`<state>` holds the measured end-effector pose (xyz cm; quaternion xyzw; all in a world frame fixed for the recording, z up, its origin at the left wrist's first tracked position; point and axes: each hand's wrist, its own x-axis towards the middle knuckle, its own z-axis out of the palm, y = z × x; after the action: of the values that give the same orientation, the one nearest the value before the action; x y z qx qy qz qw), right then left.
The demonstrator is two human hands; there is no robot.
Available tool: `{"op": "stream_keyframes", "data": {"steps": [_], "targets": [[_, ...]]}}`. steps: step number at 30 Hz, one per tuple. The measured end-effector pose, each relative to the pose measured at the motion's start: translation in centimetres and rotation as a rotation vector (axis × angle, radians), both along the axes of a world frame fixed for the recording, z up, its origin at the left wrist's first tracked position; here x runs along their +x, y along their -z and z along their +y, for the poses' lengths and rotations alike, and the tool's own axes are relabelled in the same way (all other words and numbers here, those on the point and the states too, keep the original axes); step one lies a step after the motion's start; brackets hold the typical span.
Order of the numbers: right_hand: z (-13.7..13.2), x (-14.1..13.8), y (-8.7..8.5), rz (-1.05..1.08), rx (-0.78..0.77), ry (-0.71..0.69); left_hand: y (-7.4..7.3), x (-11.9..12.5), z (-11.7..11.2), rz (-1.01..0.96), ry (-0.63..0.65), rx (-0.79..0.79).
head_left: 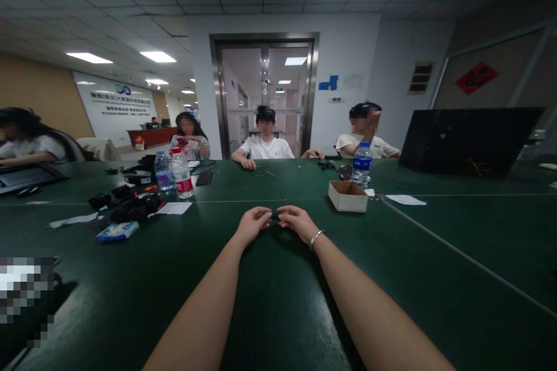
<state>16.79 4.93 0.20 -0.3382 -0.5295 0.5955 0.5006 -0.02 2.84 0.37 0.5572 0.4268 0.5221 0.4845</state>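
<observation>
A small dark object (275, 215) is pinched between my two hands, just above the green table (278, 301). It is too small and too covered by fingers to name. My left hand (256, 224) grips its left end, fingers closed. On the other end are the closed fingers of my right hand (299, 222), whose wrist wears a silver bracelet (316, 240). Beyond my right hand stands an open cardboard box (348, 202), its inside mostly out of sight.
Two bottles (165, 173) stand at the left, near black straps and gear (133, 204) and a blue-white packet (116, 231). A water bottle (362, 163) is behind the box. A large black monitor (470, 140) rises at right. Several people sit around the table's far side.
</observation>
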Motion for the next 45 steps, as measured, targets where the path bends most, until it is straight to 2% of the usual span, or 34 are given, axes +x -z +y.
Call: {"op": "stream_keyframes", "data": {"steps": [7, 13, 20, 28, 30, 35, 45], "targets": [[0.0, 0.1, 0.1, 0.006, 0.019, -0.004, 0.1, 0.3, 0.4, 0.007, -0.035, -0.060], [0.0, 0.1, 0.1, -0.004, 0.012, -0.019, -0.2, 0.1, -0.6, -0.003, 0.066, 0.075], [0.0, 0.0, 0.2, -0.031, 0.025, -0.001, 0.4, 0.1, 0.2, -0.034, 0.024, 0.014], [0.0, -0.1, 0.2, -0.027, 0.033, 0.000, 0.8, 0.3, 1.0, 0.034, -0.093, -0.090], [0.1, 0.0, 0.2, -0.020, 0.023, 0.009, 0.6, 0.2, 0.6, 0.003, -0.086, -0.076], [0.0, 0.1, 0.2, -0.020, 0.013, -0.002, 0.1, 0.0, -0.2, -0.012, 0.021, 0.055], [0.0, 0.1, 0.3, -0.049, 0.053, -0.018, 0.6, 0.2, 0.7, -0.039, -0.050, -0.052]]}}
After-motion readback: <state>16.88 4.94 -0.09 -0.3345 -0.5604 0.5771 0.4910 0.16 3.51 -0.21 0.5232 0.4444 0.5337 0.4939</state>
